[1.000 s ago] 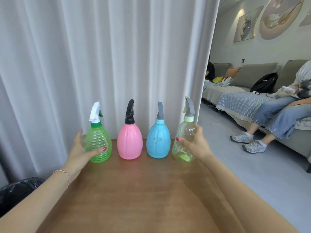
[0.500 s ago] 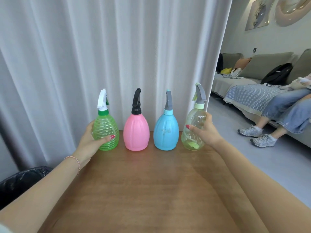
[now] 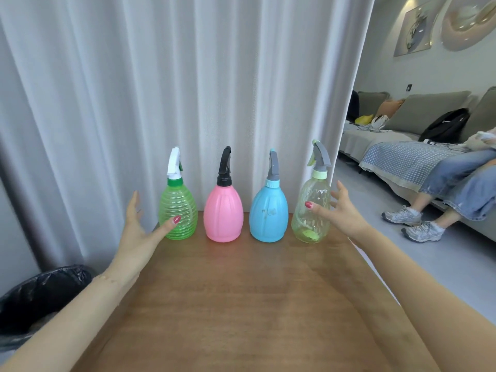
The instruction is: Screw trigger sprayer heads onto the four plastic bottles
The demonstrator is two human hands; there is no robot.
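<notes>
Four spray bottles stand upright in a row at the far edge of the wooden table (image 3: 241, 304), each with a trigger head on top. From left: a ribbed green bottle (image 3: 177, 210) with a white head, a pink bottle (image 3: 223, 213) with a black head, a blue bottle (image 3: 268, 213) with a grey head, and a clear pale-green bottle (image 3: 311, 210) with a grey head. My left hand (image 3: 138, 232) is spread open beside the green bottle, its thumb tip in front of it. My right hand (image 3: 342, 210) is open just right of the clear bottle, holding nothing.
A white curtain (image 3: 174, 89) hangs directly behind the bottles. A bin with a black bag (image 3: 40, 294) sits at the lower left of the table. To the right, a person sits on a grey sofa (image 3: 429, 114) across a grey floor.
Both hands have let go: the left opened away from the green bottle, the right from the clear bottle. The bottles stay standing in their row.
</notes>
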